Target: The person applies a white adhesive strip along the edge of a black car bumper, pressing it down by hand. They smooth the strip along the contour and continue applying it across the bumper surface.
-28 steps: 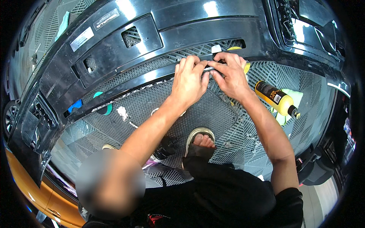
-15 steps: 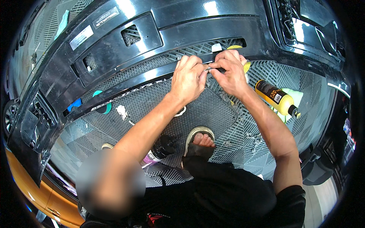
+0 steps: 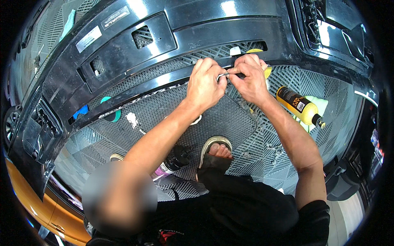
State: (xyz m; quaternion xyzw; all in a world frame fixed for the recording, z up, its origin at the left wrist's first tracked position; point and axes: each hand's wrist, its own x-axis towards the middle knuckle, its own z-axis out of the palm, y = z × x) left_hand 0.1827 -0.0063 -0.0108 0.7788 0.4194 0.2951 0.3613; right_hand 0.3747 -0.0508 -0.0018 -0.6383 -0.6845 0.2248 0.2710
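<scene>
A large glossy black car bumper (image 3: 205,37) curves across in front of me. Both my hands work along its near lower lip (image 3: 152,82). A thin, dark strip with a silvery edge (image 3: 223,74) spans the small gap between my fingertips; its exact kind is unclear. My left hand (image 3: 205,86) is closed, back upward, pinching the strip's left end. On the other side my right hand (image 3: 249,78) is closed too, with thumb and forefinger pinching the strip. My curled fingers hide most of the strip and part of the lip.
At right, a yellow bottle (image 3: 297,104) lies on a pale green cloth (image 3: 318,104). A black-topped bottle with a purple label (image 3: 172,162) is by my left forearm. Teal round pad (image 3: 113,112) and blue piece (image 3: 81,111) sit under the lip. My sandalled foot (image 3: 216,151) rests on the dark mat.
My left fingers have shifted slightly, and more of the strip shows, bent, between my hands. My right hand keeps its pinch.
</scene>
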